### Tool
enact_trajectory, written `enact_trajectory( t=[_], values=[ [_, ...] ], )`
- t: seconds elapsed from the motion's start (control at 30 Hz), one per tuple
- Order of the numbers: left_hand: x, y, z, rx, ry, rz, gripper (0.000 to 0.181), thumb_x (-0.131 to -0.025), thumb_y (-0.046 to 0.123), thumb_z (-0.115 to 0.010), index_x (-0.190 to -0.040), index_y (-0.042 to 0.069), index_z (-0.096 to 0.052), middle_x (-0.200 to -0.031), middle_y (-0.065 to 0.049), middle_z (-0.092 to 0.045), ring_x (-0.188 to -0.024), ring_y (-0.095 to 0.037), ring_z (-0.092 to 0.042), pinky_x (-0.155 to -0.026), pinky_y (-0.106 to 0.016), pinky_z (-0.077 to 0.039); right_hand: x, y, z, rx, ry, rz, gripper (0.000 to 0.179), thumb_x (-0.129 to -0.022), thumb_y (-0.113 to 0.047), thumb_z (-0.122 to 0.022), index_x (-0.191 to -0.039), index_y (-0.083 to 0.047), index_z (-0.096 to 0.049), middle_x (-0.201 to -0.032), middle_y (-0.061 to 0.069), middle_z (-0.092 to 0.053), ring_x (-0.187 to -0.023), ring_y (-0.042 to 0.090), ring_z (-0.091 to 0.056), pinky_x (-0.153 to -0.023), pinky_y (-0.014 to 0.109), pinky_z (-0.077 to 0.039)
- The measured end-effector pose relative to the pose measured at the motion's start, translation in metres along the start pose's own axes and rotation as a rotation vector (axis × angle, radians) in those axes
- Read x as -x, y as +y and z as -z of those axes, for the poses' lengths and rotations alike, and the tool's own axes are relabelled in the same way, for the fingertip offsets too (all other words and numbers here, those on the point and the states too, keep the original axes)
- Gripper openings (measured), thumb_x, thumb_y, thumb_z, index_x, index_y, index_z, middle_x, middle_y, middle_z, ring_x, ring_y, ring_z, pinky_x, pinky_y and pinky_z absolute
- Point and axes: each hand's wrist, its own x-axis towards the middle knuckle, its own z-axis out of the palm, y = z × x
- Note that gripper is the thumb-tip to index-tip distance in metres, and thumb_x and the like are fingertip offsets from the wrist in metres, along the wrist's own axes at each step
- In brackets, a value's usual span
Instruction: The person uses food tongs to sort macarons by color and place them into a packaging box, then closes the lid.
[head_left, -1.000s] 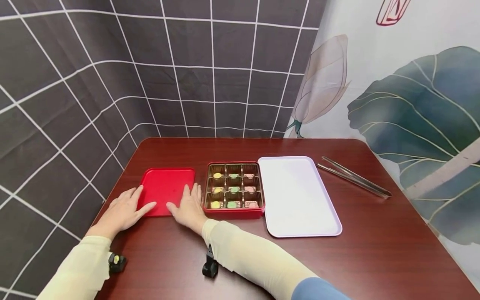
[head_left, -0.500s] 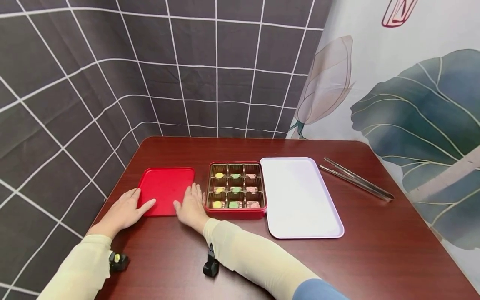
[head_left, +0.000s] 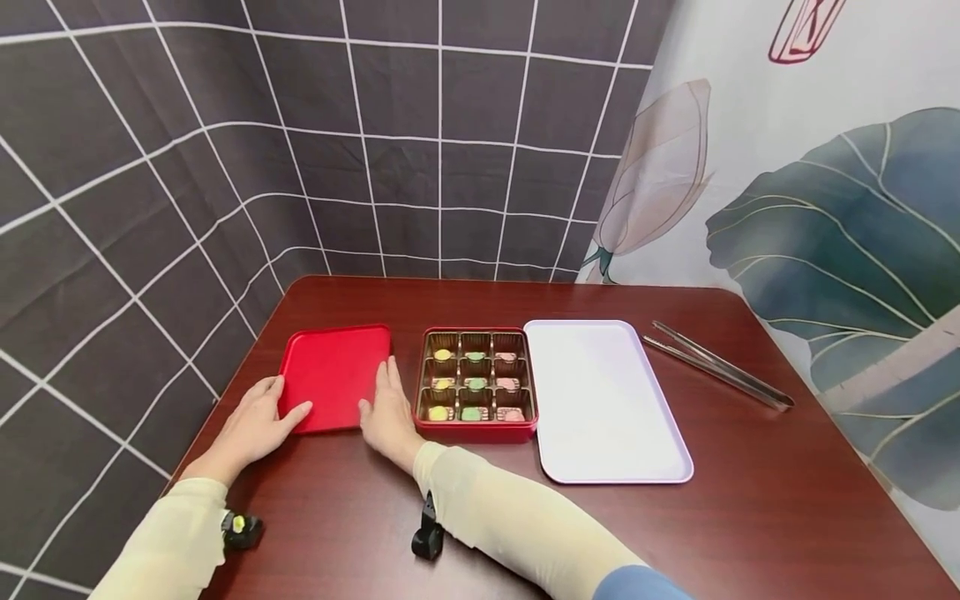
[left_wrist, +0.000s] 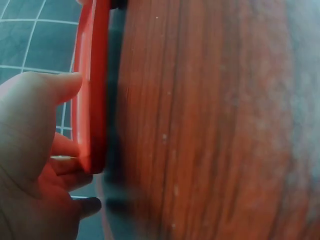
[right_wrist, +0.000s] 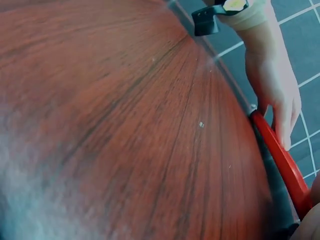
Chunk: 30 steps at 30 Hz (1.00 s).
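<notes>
A flat red lid (head_left: 337, 375) with a raised rim lies between my two hands at the table's left, its right side slightly lifted. My left hand (head_left: 253, 427) grips its left edge; in the left wrist view the thumb rests on the rim of the red lid (left_wrist: 94, 110) and the other fingers reach beneath. My right hand (head_left: 388, 419) holds the right edge, thumb toward the near corner. In the right wrist view only a corner of the right hand (right_wrist: 311, 226) shows. Right of it stands a red box (head_left: 476, 432), its compartments holding small yellow, green and pink pieces.
A white tray (head_left: 606, 400) lies against the box's right side. Beyond it, metal tongs (head_left: 716, 369) rest on the dark red wooden table (head_left: 757, 492). A dark gridded cloth (head_left: 397, 167) hangs behind and to the left.
My right hand has shifted right to the lid's right edge, its fingers now along that side. The lid's right side has risen a little and tilted. The box, tray and tongs stay put.
</notes>
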Motion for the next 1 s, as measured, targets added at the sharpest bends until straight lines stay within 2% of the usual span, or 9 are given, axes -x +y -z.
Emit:
enact_trajectory(
  t=[0.27, 0.47, 0.63, 0.77, 1.0],
  values=[
    [0.003, 0.003, 0.006, 0.044, 0.172, -0.029, 0.083, -0.085, 0.033, -0.070, -0.143, -0.012, -0.030, -0.134, -0.028, -0.035, -0.111, -0.045, -0.042, -0.083, -0.062, -0.047, 0.003, -0.007, 0.007, -0.121, 0.075, 0.076, 0.061, -0.093, -0.004, -0.056, -0.148, 0.004, -0.029, -0.158, 0.013, -0.020, -0.141, 0.021, -0.030, -0.111, 0.029, -0.028],
    [0.004, 0.010, 0.015, 0.075, 0.271, -0.065, 0.081, -0.085, 0.031, -0.069, -0.142, -0.012, -0.032, -0.135, -0.028, -0.036, -0.116, -0.045, -0.040, -0.089, -0.063, -0.042, 0.004, -0.018, 0.019, -0.245, 0.104, 0.089, 0.060, -0.094, 0.000, -0.055, -0.148, 0.002, -0.029, -0.159, 0.008, -0.019, -0.141, 0.017, -0.026, -0.112, 0.027, -0.026],
    [0.002, 0.026, 0.028, 0.099, 0.311, -0.083, 0.080, -0.087, 0.036, -0.067, -0.145, -0.007, -0.033, -0.138, -0.025, -0.034, -0.119, -0.043, -0.038, -0.089, -0.065, -0.042, 0.005, -0.024, 0.042, -0.334, 0.115, 0.090, 0.061, -0.095, 0.000, -0.054, -0.149, 0.000, -0.028, -0.160, 0.002, -0.017, -0.142, 0.014, -0.022, -0.112, 0.028, -0.025],
    [-0.002, 0.041, 0.036, 0.114, 0.324, -0.122, 0.081, -0.085, 0.035, -0.068, -0.147, -0.004, -0.032, -0.141, -0.023, -0.033, -0.121, -0.042, -0.038, -0.089, -0.065, -0.042, 0.007, -0.025, 0.065, -0.378, 0.126, 0.100, 0.062, -0.094, 0.000, -0.054, -0.150, -0.002, -0.028, -0.160, -0.001, -0.016, -0.144, 0.013, -0.016, -0.114, 0.029, -0.020],
    [-0.005, 0.064, 0.037, 0.139, 0.345, -0.205, 0.085, -0.081, 0.033, -0.073, -0.147, -0.001, -0.033, -0.143, -0.019, -0.034, -0.121, -0.039, -0.040, -0.088, -0.062, -0.045, 0.011, -0.014, 0.102, -0.376, 0.150, 0.162, 0.064, -0.091, 0.001, -0.056, -0.149, -0.001, -0.029, -0.159, 0.002, -0.018, -0.143, 0.012, -0.018, -0.115, 0.030, -0.017]
  ],
)
